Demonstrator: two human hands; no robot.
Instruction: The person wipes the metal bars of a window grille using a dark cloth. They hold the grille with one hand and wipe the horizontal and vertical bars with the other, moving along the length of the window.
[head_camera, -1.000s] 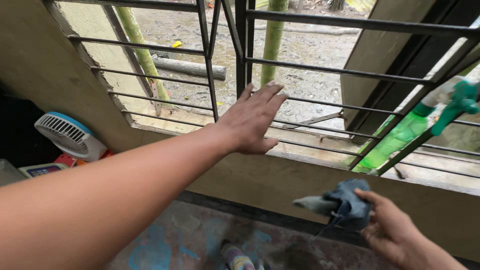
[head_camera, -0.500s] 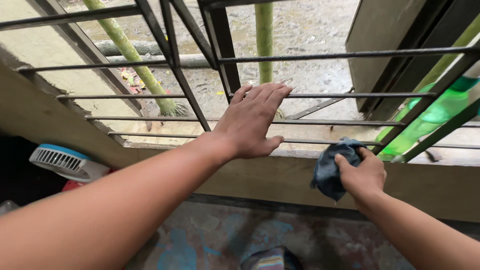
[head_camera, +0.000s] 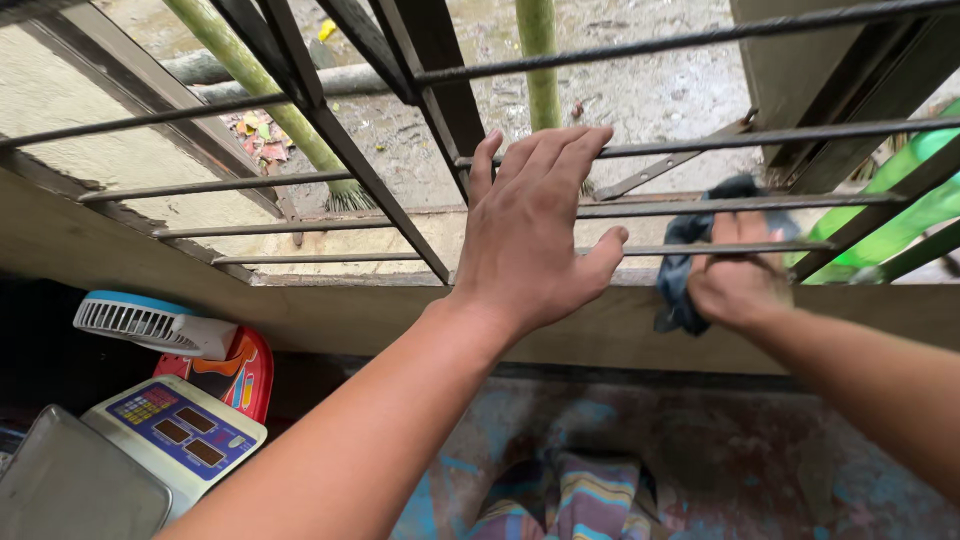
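My left hand (head_camera: 535, 235) rests flat with fingers spread against the horizontal metal bars (head_camera: 300, 180) of a window grille, just above the wooden sill (head_camera: 330, 320). My right hand (head_camera: 738, 280) grips a dark blue cloth (head_camera: 682, 270) and presses it onto the lowest bars at the sill, to the right of my left hand. The cloth bunches above and below my fingers.
A green plastic bottle (head_camera: 905, 215) stands behind the bars at far right. Below left sit a small white and blue fan (head_camera: 150, 325), a weighing scale with a metal tray (head_camera: 150, 440) and a red object (head_camera: 245, 370). Striped fabric (head_camera: 575, 500) lies below. Outside are bamboo stems and bare ground.
My right hand has risen with the cloth from below the sill to the lower bars. My left hand stayed on the grille while the view moved closer.
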